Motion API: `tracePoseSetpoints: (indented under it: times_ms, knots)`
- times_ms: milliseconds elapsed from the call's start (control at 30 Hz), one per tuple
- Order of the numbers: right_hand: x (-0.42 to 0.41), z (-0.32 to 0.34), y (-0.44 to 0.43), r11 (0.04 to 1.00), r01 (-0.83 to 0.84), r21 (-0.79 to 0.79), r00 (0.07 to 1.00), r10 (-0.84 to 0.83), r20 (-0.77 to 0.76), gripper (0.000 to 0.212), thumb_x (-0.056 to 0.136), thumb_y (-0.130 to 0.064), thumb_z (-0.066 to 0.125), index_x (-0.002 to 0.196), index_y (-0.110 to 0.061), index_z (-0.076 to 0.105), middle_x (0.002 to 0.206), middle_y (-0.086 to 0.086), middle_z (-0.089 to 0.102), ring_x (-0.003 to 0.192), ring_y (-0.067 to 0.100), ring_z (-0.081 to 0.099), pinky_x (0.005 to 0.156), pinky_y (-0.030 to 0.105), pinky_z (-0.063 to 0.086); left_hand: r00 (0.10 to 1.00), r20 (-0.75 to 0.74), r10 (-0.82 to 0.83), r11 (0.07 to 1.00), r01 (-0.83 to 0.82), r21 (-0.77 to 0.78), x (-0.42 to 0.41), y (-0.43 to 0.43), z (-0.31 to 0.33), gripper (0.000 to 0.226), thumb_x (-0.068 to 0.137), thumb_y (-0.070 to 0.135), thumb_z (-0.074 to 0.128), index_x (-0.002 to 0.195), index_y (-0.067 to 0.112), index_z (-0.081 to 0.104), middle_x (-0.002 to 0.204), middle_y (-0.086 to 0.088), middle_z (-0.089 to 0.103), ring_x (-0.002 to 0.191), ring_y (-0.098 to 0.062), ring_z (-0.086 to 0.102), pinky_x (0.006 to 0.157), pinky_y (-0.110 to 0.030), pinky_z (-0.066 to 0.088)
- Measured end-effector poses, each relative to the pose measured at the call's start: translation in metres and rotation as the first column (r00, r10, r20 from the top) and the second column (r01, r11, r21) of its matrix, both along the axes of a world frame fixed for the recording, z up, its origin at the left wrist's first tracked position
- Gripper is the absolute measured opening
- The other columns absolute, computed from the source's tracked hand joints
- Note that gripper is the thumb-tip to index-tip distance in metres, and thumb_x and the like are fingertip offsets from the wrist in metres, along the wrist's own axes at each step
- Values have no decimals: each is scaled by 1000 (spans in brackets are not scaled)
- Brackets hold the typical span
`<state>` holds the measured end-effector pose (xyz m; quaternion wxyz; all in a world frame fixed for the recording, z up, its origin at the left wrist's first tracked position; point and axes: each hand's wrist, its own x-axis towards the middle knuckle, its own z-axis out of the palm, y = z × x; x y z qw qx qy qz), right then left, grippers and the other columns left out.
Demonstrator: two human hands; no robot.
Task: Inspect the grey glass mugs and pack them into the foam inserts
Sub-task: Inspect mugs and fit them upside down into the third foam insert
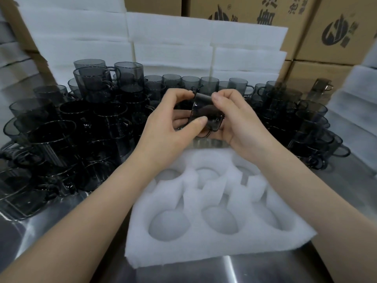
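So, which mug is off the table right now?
The mug gripped between the left hand and right hand; the other mugs stand stacked on the table.

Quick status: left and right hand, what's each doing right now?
Left hand: holding the grey glass mug, thumb across it.
Right hand: holding the same mug from the other side.

Greys, white, tan.
Smoky translucent grey on the raised mug point(206, 115); near-black across the stacked mugs point(81, 123); one brownish mug point(321, 88) far right. Plain white foam insert point(204, 248) and foam sheets point(183, 48), unpatterned. Tan cardboard boxes point(336, 43) with black printed logos and characters. Dull silver table point(51, 231), streaked with pale glare.
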<state>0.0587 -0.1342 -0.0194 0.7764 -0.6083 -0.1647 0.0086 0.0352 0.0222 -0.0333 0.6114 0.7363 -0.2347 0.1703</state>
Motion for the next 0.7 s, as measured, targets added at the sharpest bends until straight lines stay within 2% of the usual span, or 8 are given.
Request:
tracePoseSetpoints:
  times_ms: [33, 133, 267, 400, 467, 533, 600, 700]
  knots:
    - [1, 1, 0, 1000, 20, -1, 1000, -20, -9, 10, 97, -28, 51, 95, -18, 52, 83, 2, 68, 71, 21, 69, 57, 38, 57, 1000, 9, -13, 999, 13, 35, 0, 0, 0, 53, 73, 33, 73, 120, 25, 51, 126, 4, 58, 112, -13, 62, 99, -41, 50]
    - [3, 0, 1, 996, 68, -57, 997, -67, 29, 27, 100, -29, 40, 99, -24, 67, 97, 3, 70, 88, 28, 70, 68, 50, 58, 995, 93, -28, 969, 4, 248, 0, -4, 1, 68, 67, 38, 78, 128, 32, 48, 125, 13, 58, 119, -3, 55, 104, -31, 44]
    - [-1, -3, 4, 964, 123, -237, 984, -89, 152, 33, 101, -32, 38, 98, -33, 71, 105, 1, 71, 91, 20, 69, 59, 30, 55, 993, 97, 71, 964, -93, 249, 1, -2, 0, 61, 70, 32, 77, 122, 31, 46, 112, 22, 60, 107, 7, 57, 94, -15, 45]
    - [-3, -1, 0, 913, 285, -292, 917, -171, 359, 21, 96, -20, 53, 115, -23, 61, 103, -2, 63, 89, 6, 62, 74, 20, 51, 978, 150, 146, 955, -179, 239, 1, -1, -2, 64, 71, 29, 82, 124, 26, 46, 109, 20, 59, 106, 1, 58, 90, -20, 48]
    - [-7, 1, -1, 886, 370, -281, 866, -219, 449, 14, 87, -21, 61, 101, -24, 61, 97, -1, 56, 82, 6, 55, 73, 24, 48, 966, 162, 199, 942, -234, 242, 3, -2, -2, 73, 69, 30, 84, 132, 25, 47, 109, 11, 58, 101, -4, 57, 89, -21, 47]
    - [-12, 2, 1, 854, 416, -314, 828, -214, 518, 6, 83, -25, 65, 80, -22, 60, 91, -1, 51, 77, 6, 51, 69, 25, 44, 944, 183, 275, 912, -316, 261, 5, -3, -3, 77, 66, 34, 83, 134, 23, 50, 108, 2, 52, 94, 1, 51, 88, -7, 39]
    - [-13, 0, 2, 823, 427, -375, 814, -170, 555, 21, 81, -28, 69, 68, -13, 64, 86, 3, 46, 72, 7, 46, 65, 20, 39, 922, 195, 335, 885, -379, 270, 5, -3, -3, 79, 61, 41, 77, 133, 20, 54, 108, -1, 45, 87, 5, 44, 81, 5, 29]
    - [-12, -1, 2, 783, 405, -472, 842, -118, 527, 30, 83, -32, 72, 65, -8, 68, 77, 15, 53, 66, 17, 47, 63, 24, 38, 897, 208, 391, 854, -437, 280, 5, -1, -3, 77, 58, 47, 74, 128, 20, 57, 107, 0, 38, 83, 8, 40, 74, 3, 32]
